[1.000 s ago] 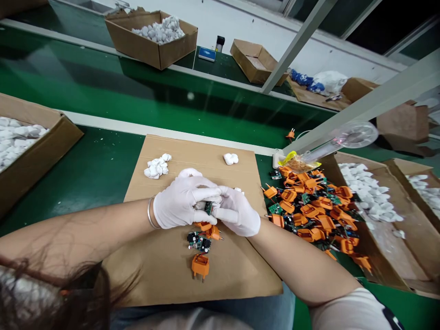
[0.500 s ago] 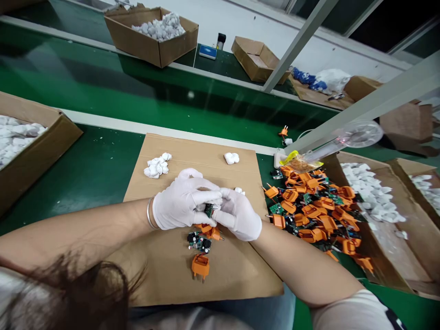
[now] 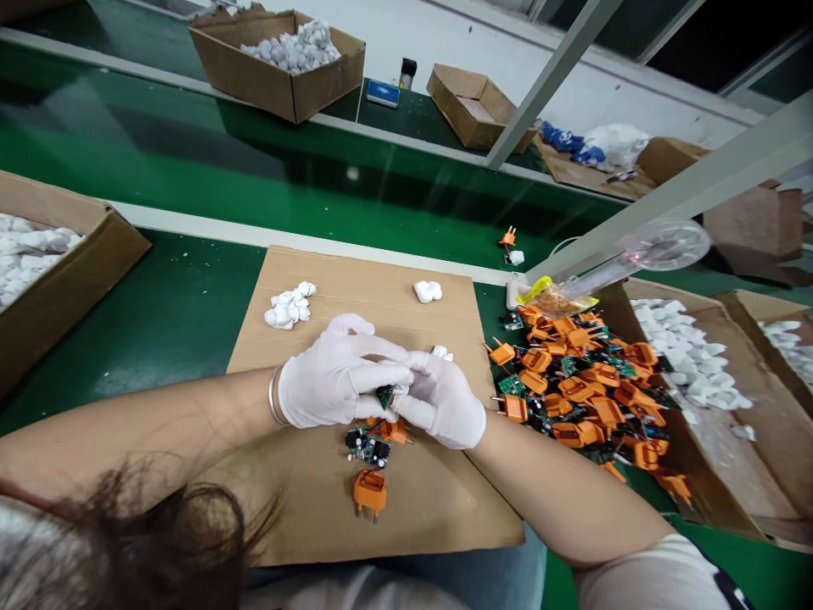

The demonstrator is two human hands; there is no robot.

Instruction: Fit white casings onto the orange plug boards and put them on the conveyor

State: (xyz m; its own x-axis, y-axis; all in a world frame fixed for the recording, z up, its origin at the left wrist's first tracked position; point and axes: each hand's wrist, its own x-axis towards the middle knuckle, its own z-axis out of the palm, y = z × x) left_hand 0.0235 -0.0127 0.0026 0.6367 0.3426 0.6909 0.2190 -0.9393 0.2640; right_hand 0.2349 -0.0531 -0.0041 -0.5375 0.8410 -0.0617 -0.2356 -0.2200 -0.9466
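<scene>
The gloved left hand (image 3: 336, 373) and right hand (image 3: 441, 402), in thin white latex, close narrowly around a small green circuit board (image 3: 384, 396), their fingers pinching it above a brown cardboard sheet (image 3: 445, 500). Just below lie 1 orange 2-pin plug housing (image 3: 369, 491) and a few loose boards (image 3: 365, 446). A far larger heap of glossy orange housings and boards (image 3: 575, 390) lies beside the sheet, apparently mostly unhandled, while soft white wads (image 3: 290, 305) sit near the sheet's far edge.
</scene>
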